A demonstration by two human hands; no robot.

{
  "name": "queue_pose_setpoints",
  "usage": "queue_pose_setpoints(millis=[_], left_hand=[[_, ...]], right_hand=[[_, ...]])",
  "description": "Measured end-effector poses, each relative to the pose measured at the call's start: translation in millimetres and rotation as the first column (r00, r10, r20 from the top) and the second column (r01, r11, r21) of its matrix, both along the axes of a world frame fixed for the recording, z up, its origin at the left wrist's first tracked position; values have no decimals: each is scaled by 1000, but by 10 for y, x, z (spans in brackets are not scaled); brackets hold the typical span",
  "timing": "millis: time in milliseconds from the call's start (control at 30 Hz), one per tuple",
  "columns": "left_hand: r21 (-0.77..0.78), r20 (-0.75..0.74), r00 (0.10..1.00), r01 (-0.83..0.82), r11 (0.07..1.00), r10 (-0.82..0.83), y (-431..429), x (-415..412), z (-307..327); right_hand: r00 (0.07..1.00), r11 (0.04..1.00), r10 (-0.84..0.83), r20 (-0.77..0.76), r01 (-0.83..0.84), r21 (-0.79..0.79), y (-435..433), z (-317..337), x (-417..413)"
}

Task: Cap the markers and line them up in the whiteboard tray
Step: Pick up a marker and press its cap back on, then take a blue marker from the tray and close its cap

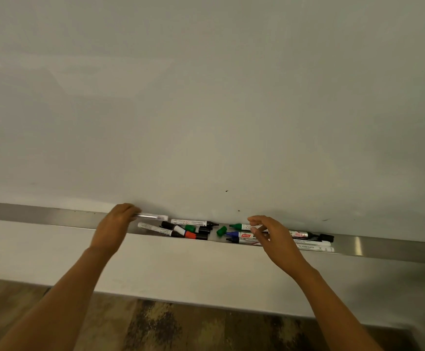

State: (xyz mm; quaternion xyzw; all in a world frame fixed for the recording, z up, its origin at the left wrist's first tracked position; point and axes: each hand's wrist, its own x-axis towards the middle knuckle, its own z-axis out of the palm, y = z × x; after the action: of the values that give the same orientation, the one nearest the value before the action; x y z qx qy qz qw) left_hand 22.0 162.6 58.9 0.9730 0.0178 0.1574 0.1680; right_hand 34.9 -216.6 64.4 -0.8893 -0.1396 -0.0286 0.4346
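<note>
— What did the left hand have?

— On my feed, the left hand (pixel 116 224) had its fingers curled round one end of a white marker (pixel 153 217). It held the marker level over the back edge of the tray (pixel 41 215), close to the whiteboard (pixel 206 97).

— And inside the tray?

— Just right of that hand, a heap of markers (pixel 181 230) lay crossed, then a loose green cap (pixel 221 231).

— The right hand?

— The right hand (pixel 269 236) hovered with bent fingers over a green marker (pixel 242 226) and a blue marker (pixel 242 235). I couldn't tell whether it gripped either. Beyond it, a black-capped marker (pixel 326 238) lay along the tray.
</note>
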Motion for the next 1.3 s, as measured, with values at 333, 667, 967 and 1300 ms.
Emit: queue_pose_setpoints(millis=[333, 667, 967, 1300], left_hand=[[-18, -91, 992, -89, 996, 87, 362, 28, -155], [-40, -100, 990, -106, 994, 102, 263, 63, -168], [-98, 41, 984, 177, 979, -174, -394, 150, -114], [-100, 26, 956, 294, 950, -293, -805, 177, -182]], right_hand=[[997, 982, -56, 51, 65, -176, -14, -242, 45], [994, 951, -78, 80, 98, -293, -102, -271, 119], [986, 841, 127, 105, -51, -538, -96, -303, 232], [971, 669, 214, 110, -63, -741, -22, -255, 429]])
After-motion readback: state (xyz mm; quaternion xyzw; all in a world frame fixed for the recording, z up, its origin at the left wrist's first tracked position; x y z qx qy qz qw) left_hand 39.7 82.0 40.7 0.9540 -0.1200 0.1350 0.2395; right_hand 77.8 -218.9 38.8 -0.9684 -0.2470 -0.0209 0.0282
